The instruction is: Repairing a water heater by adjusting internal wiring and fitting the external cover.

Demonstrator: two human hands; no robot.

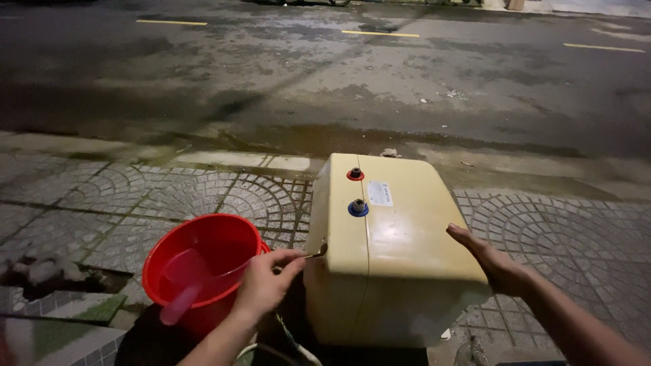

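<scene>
Your left hand (266, 281) pinches a small metal tool (316, 253) at the cream tank (390, 251).
Your right hand (491, 261) lies open; the tank could tip toward the red bucket (196, 264), lower left.

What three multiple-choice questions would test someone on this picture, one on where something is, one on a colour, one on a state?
1. Where is the red bucket?
A. On top of the water heater
B. On the paving, left of the cream water heater
C. Out on the road

2. What colours ring the two pipe ports on the heater?
A. Both green
B. Red on the far port, blue on the near port
C. Both yellow

3. What are the hands doing?
A. Both are inside the bucket
B. Both hang free
C. The left hand pinches a small metal piece at the heater's left edge, the right hand lies flat on its right side

Answers: B, the bucket stands on the patterned pavers beside the heater; B, the rings show red and blue; C, one hand pinches, the other steadies.
</scene>
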